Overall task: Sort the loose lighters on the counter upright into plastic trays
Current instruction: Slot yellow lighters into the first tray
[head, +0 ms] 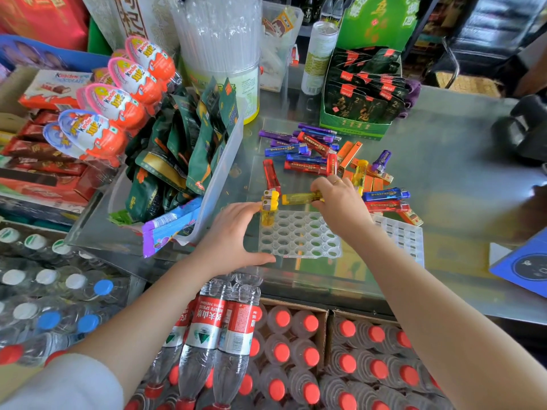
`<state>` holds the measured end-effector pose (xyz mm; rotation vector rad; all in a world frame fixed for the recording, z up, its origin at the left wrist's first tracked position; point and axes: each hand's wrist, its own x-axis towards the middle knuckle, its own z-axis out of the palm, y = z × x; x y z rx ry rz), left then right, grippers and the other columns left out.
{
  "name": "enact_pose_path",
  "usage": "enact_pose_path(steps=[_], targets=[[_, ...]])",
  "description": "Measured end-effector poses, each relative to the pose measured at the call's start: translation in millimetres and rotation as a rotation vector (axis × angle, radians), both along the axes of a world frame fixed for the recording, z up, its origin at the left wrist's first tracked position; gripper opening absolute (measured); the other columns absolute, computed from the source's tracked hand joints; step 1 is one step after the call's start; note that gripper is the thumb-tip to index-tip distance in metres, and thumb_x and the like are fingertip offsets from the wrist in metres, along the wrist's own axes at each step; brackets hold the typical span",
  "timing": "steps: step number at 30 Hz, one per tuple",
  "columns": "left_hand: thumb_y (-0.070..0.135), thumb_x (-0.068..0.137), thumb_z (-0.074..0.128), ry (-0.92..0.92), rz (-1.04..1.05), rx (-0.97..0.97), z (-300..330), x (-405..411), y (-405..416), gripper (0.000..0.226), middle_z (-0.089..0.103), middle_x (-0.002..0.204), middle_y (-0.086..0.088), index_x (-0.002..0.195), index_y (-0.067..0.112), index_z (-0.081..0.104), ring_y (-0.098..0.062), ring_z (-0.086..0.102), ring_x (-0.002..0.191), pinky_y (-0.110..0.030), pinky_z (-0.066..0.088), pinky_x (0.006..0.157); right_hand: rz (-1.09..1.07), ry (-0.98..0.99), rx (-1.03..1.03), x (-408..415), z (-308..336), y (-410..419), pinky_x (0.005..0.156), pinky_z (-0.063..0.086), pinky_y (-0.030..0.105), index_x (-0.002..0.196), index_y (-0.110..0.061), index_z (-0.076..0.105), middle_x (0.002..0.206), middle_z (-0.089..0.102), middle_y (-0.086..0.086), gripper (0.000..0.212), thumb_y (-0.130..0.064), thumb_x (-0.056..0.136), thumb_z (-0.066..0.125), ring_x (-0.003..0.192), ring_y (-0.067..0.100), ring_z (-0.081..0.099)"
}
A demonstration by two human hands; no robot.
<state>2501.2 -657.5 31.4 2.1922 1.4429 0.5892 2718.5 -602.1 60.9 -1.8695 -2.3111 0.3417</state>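
A clear plastic tray (299, 241) with rows of round holes lies on the glass counter. Two yellow lighters (268, 209) stand upright in its far left corner. My left hand (233, 238) rests against the tray's left edge, fingers spread, index finger touching the standing lighters and thumb along the near edge. My right hand (340, 202) holds a yellow lighter (299, 198) sideways just above the tray's far edge. Behind lies a loose heap of lighters (319, 155) in red, blue, purple, orange and yellow. A second tray (405, 238) lies to the right, partly under my right forearm.
A clear bin of green snack packets (189, 149) stands left of the tray. A green display box of tea packets (361, 96) sits behind the heap. Water bottles (284, 350) are stacked below the counter's near edge. A blue box (527, 267) lies at the right.
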Motion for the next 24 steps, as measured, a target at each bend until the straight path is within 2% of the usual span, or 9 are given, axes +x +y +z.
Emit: enact_pose_path(steps=[3, 6, 7, 11, 14, 17, 21, 24], targets=[[0.046, 0.059, 0.079, -0.010, 0.015, -0.004, 1, 0, -5, 0.090, 0.045, 0.132, -0.004, 0.132, 0.012, 0.039, -0.019, 0.036, 0.123, -0.026, 0.024, 0.099, -0.021, 0.140, 0.068, 0, 1, -5, 0.077, 0.043, 0.036, 0.101, -0.012, 0.055, 0.100, 0.059, 0.008, 0.016, -0.013, 0.086, 0.059, 0.094, 0.026, 0.047], [0.046, 0.061, 0.078, -0.028, 0.029, 0.000, 2, -1, -11, 0.087, 0.046, 0.131, -0.001, 0.132, 0.014, 0.038, -0.013, 0.035, 0.122, -0.022, 0.023, 0.098, -0.086, 0.512, 0.046, 0, 9, -15, 0.057, 0.041, 0.012, 0.094, -0.017, 0.058, 0.083, 0.058, -0.002, 0.013, -0.011, 0.083, 0.062, 0.070, 0.011, 0.053], [0.045, 0.061, 0.078, -0.038, 0.030, 0.003, 3, -1, -13, 0.087, 0.046, 0.131, -0.001, 0.132, 0.014, 0.039, -0.014, 0.035, 0.122, -0.022, 0.023, 0.098, -0.095, 0.630, 0.023, 0, 13, -20, 0.053, 0.041, 0.009, 0.092, -0.020, 0.058, 0.078, 0.059, -0.004, 0.014, -0.011, 0.083, 0.063, 0.064, 0.008, 0.054], [0.043, 0.063, 0.078, -0.053, 0.036, -0.008, 5, -1, -19, 0.086, 0.045, 0.134, -0.003, 0.133, 0.014, 0.038, -0.015, 0.034, 0.124, -0.019, 0.021, 0.097, -0.113, 0.947, -0.088, -2, 22, -43, 0.054, 0.053, 0.028, 0.090, -0.027, 0.058, 0.060, 0.062, -0.007, 0.017, -0.013, 0.083, 0.063, 0.053, 0.013, 0.060], [0.044, 0.064, 0.077, -0.054, 0.047, -0.023, 5, 0, -21, 0.086, 0.043, 0.136, -0.003, 0.134, 0.015, 0.036, -0.014, 0.031, 0.125, -0.018, 0.020, 0.098, -0.099, 0.924, -0.068, -6, 23, -55, 0.047, 0.047, 0.024, 0.094, -0.025, 0.055, 0.051, 0.059, -0.007, 0.013, -0.017, 0.085, 0.060, 0.043, 0.012, 0.055], [0.042, 0.063, 0.078, -0.065, 0.058, -0.019, 4, 1, -23, 0.085, 0.044, 0.134, -0.004, 0.132, 0.015, 0.038, -0.017, 0.033, 0.125, -0.021, 0.023, 0.098, -0.106, 0.838, -0.082, -15, 22, -62, 0.044, 0.044, 0.022, 0.091, -0.023, 0.057, 0.054, 0.056, -0.006, 0.012, -0.023, 0.082, 0.065, 0.039, 0.008, 0.050], [0.040, 0.060, 0.081, -0.065, 0.074, 0.000, 2, 4, -24, 0.085, 0.048, 0.129, -0.007, 0.129, 0.012, 0.041, -0.022, 0.038, 0.122, -0.022, 0.024, 0.096, -0.095, 0.809, -0.132, -27, 18, -71, 0.049, 0.051, 0.025, 0.090, -0.019, 0.059, 0.057, 0.062, -0.002, 0.015, -0.025, 0.079, 0.068, 0.044, 0.009, 0.057], [0.043, 0.060, 0.080, -0.054, 0.075, 0.002, 0, 4, -24, 0.085, 0.048, 0.129, -0.007, 0.130, 0.013, 0.041, -0.022, 0.038, 0.122, -0.022, 0.024, 0.095, -0.023, 0.686, -0.055, -33, 19, -76, 0.054, 0.051, 0.022, 0.094, -0.017, 0.058, 0.073, 0.067, 0.000, 0.013, -0.020, 0.083, 0.065, 0.054, 0.006, 0.062]])
